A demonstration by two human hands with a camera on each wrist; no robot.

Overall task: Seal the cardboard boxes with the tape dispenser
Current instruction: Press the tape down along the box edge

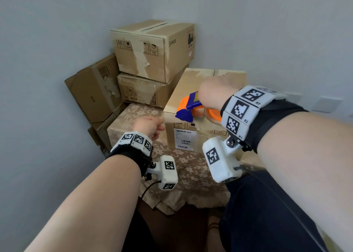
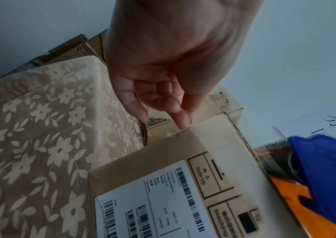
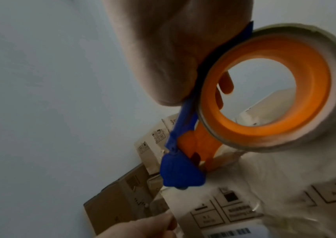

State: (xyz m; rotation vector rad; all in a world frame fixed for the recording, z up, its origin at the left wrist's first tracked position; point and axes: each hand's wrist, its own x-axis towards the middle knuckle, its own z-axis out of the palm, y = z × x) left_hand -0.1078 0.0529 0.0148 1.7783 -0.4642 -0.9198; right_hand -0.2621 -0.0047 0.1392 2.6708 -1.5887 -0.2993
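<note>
A cardboard box [image 1: 191, 83] with a white shipping label stands on the table; it also shows in the wrist views [image 2: 163, 161] [image 3: 265, 185]. My right hand [image 1: 215, 93] [image 3: 163, 56] grips the orange and blue tape dispenser [image 1: 188, 108] [image 2: 326, 177] [image 3: 314, 104], with its blue head at the box's top front edge. Clear tape lies over that edge and the front face. My left hand [image 1: 150, 125] [image 2: 173, 64] [image 3: 142, 227] hovers by the box's front left corner, fingers loosely curled and holding nothing. Its forefinger tip is at the box's edge.
Two closed boxes [image 1: 152, 49] are stacked at the back left against the wall, with flattened cartons [image 1: 95, 91] leaning beside them. A floral cloth [image 1: 181, 166] covers the table. My dark-clothed leg [image 1: 267, 213] is at the table's front right.
</note>
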